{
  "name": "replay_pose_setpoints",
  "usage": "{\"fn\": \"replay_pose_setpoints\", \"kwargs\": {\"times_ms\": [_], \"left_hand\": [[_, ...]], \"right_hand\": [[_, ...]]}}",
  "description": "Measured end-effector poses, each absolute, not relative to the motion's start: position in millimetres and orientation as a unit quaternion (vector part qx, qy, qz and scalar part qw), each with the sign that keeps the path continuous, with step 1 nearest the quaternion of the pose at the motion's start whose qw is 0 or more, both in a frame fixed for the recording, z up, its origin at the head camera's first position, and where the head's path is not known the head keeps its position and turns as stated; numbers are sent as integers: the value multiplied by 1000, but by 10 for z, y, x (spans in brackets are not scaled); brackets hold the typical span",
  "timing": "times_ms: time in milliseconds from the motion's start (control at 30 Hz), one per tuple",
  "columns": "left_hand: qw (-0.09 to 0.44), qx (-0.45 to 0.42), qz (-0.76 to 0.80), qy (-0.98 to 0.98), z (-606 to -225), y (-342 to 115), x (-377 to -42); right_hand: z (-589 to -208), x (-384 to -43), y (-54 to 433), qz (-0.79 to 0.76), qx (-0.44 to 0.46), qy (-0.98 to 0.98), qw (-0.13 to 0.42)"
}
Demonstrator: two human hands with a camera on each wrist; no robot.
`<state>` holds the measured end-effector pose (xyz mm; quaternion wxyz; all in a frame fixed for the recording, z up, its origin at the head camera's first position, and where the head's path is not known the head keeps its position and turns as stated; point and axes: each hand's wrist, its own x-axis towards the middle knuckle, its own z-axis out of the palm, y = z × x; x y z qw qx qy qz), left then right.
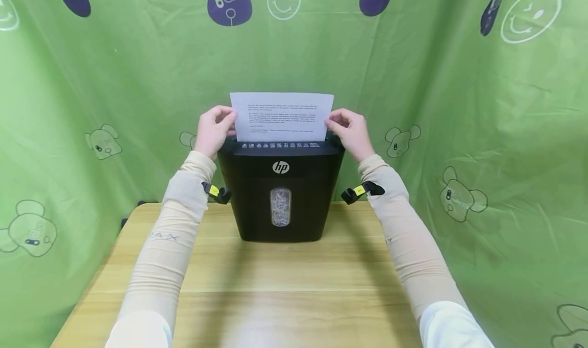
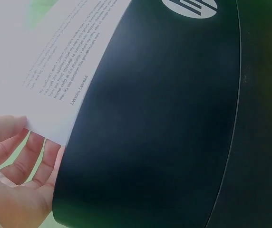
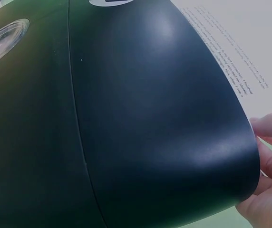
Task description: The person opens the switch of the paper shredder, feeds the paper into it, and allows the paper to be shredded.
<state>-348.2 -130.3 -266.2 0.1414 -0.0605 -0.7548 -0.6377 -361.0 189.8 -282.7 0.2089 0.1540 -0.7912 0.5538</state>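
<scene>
A printed sheet of paper stands upright at the top of a black HP paper shredder, its lower edge hidden at the slot. My left hand pinches the sheet's left edge between thumb and fingers. On the opposite edge my right hand pinches the paper the same way. In the left wrist view the thumb lies on the printed face of the sheet, with fingers behind it. The right wrist view has the right hand at the paper's edge, partly behind the shredder's rounded corner.
The shredder stands on a light wooden table near its back edge. Paper shreds show through its clear window. A green patterned curtain hangs behind and on both sides. Each wrist wears a strapped black camera.
</scene>
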Motion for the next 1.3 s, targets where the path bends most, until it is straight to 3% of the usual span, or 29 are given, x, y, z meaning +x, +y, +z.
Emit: {"fn": "replay_pose_setpoints", "kwargs": {"times_ms": [1300], "left_hand": [[161,-61,-599,-782,-2626,-1261,-3414]], "right_hand": [[-2780,-3542,1887,469,123,-848,216]]}}
